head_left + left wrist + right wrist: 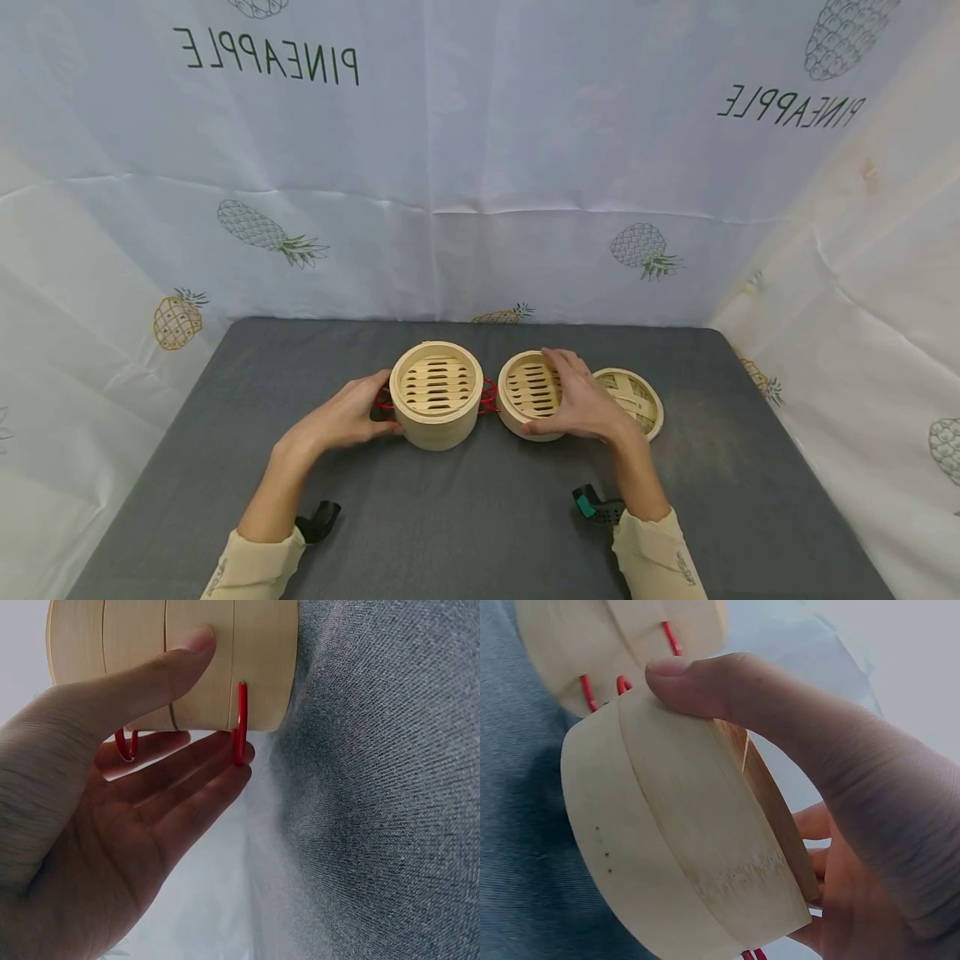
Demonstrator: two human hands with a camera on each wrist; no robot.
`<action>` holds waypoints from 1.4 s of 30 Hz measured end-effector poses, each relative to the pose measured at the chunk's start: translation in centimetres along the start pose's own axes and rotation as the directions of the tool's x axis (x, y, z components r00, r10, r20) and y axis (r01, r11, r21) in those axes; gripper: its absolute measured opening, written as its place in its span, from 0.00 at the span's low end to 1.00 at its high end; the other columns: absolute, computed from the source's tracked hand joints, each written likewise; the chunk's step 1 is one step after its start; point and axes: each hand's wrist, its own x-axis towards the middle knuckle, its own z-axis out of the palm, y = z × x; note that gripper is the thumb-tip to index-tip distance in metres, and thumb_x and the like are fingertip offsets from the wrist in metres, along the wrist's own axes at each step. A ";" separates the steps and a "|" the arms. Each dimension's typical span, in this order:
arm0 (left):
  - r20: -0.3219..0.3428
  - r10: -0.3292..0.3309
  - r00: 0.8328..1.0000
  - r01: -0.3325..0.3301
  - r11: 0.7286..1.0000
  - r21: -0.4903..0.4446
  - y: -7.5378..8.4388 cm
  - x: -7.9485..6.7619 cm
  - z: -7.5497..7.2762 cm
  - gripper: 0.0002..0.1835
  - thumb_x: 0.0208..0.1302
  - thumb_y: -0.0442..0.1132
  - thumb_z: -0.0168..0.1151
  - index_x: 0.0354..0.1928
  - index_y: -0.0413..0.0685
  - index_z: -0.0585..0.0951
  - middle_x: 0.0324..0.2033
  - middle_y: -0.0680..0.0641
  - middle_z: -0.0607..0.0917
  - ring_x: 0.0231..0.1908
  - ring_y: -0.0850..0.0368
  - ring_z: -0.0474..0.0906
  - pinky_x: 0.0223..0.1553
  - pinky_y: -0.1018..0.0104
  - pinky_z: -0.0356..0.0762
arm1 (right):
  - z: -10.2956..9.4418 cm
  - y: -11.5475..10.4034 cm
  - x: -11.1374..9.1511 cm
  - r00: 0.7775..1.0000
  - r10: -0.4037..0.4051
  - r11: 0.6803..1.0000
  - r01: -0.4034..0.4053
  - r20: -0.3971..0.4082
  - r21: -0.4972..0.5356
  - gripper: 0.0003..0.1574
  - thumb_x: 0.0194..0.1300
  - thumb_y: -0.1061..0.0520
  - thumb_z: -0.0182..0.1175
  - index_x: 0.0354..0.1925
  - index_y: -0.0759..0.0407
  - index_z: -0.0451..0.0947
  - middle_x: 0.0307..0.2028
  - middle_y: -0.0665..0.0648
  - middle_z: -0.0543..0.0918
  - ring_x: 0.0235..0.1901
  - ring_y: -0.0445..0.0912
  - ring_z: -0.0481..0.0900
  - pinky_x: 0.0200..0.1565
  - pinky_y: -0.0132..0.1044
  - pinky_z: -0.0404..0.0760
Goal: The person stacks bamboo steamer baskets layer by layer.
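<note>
A stack of bamboo steamer baskets (437, 425) with a slatted top and red loop handles stands on the dark table. My left hand (347, 414) grips its left side; in the left wrist view the thumb lies across the pale wall (199, 682) and the fingers reach behind, by a red handle (241, 724). To the right, my right hand (581, 400) holds a single bamboo steamer basket (525, 400), thumb on the near rim and fingers round the far side. In the right wrist view this basket (682, 817) appears tilted, close beside the stack (622, 645).
A round woven bamboo lid (647, 408) lies right of the single basket, partly behind my right hand. The dark table (465, 533) ends at a pale curtain (510, 142) printed with pineapples. Dark wrist devices (318, 522) sit near both sleeves.
</note>
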 end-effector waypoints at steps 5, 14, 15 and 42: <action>-0.005 0.003 1.000 -0.003 1.000 0.002 0.0 0.0 0.0 0.40 0.62 0.38 0.82 0.72 0.34 0.73 0.58 0.39 0.87 0.56 0.44 0.88 0.56 0.50 0.89 | -1.1 -0.4 -0.8 1.000 0.008 1.000 -0.008 -0.014 -0.026 0.83 0.44 0.31 0.86 0.85 0.59 0.55 0.80 0.69 0.63 0.78 0.68 0.66 0.70 0.71 0.76; -0.014 0.000 1.000 0.000 1.000 0.012 -0.1 0.0 0.1 0.41 0.62 0.39 0.83 0.72 0.34 0.73 0.58 0.39 0.87 0.56 0.44 0.88 0.56 0.49 0.89 | -2.6 -0.9 -2.0 0.999 0.009 0.997 -0.013 -0.050 -0.071 0.82 0.42 0.29 0.85 0.84 0.59 0.58 0.79 0.67 0.65 0.75 0.65 0.70 0.68 0.69 0.78; -0.015 -0.001 1.000 0.001 1.000 0.015 -0.1 0.0 0.1 0.41 0.62 0.39 0.83 0.72 0.34 0.73 0.58 0.39 0.87 0.56 0.44 0.88 0.56 0.49 0.89 | -2.8 -0.9 -2.1 0.999 0.008 0.997 -0.012 -0.049 -0.074 0.82 0.42 0.28 0.85 0.84 0.59 0.58 0.79 0.67 0.65 0.74 0.65 0.70 0.67 0.69 0.79; -0.007 -0.002 1.000 0.002 1.000 0.009 -0.1 0.1 0.2 0.41 0.62 0.38 0.82 0.73 0.34 0.72 0.57 0.39 0.87 0.55 0.46 0.88 0.54 0.51 0.90 | -4.5 -0.8 -3.3 0.994 0.001 0.999 -0.004 -0.111 -0.032 0.80 0.47 0.29 0.83 0.86 0.54 0.55 0.82 0.64 0.61 0.76 0.64 0.67 0.63 0.70 0.81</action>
